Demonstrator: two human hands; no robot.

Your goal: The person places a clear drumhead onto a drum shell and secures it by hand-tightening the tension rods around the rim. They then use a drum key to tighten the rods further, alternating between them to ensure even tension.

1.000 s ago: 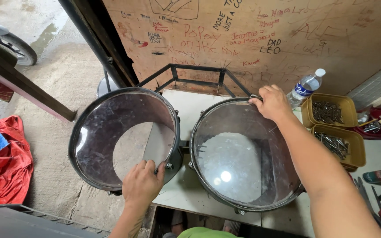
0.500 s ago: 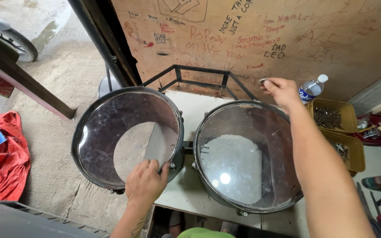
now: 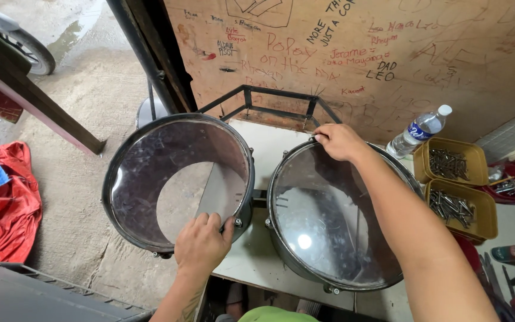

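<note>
2 drums side by side, rims just apart. Left hand [image 3: 201, 243] grips left drum [image 3: 177, 179] near rim; right hand [image 3: 338, 141] grips right drum [image 3: 335, 217] far rim, overhanging table [image 3: 269, 140] edge.

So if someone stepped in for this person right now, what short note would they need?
Left hand: resting on the near rim of the left black drum with clear head, which overhangs the white table.
Right hand: on the far rim of the right black drum with clear head.
Both heads look seated.
Two yellow trays of metal screws sit to the right, untouched.
</note>
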